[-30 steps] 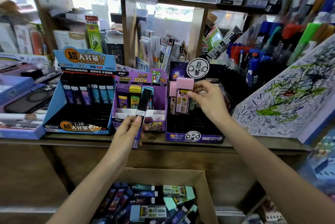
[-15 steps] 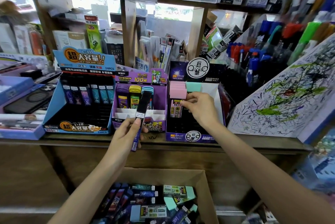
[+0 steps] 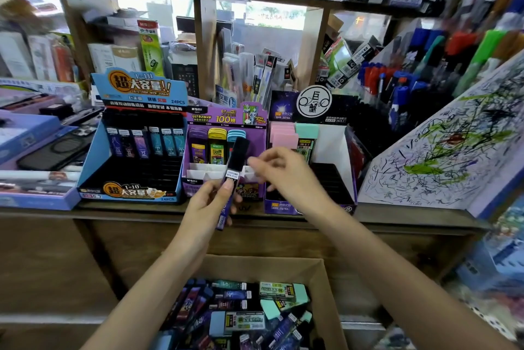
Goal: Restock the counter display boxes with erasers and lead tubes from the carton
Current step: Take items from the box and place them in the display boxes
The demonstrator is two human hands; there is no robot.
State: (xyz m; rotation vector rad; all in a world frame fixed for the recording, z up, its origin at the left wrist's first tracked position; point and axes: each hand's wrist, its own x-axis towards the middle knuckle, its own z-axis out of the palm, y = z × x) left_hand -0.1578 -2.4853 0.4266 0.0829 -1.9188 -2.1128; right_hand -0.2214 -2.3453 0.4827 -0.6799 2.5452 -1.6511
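Counter [image 3: 397, 220]: left hand [image 3: 205, 208] grips lead tube [image 3: 237, 161], right hand [image 3: 287, 176] just beside.

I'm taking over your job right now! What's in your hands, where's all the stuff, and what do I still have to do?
Left hand: holds one black lead tube upright in front of the display boxes.
Right hand: empty, fingers relaxed, hovering beside that tube.
Eraser box, on the right: pink erasers and a mint eraser stand at the back; the front is unfilled.
Blue box, on the left: six tubes in the back row, dark front slots empty.
Carton below: plenty of tubes and erasers.
Left to do: place the held tube, then keep filling both boxes.
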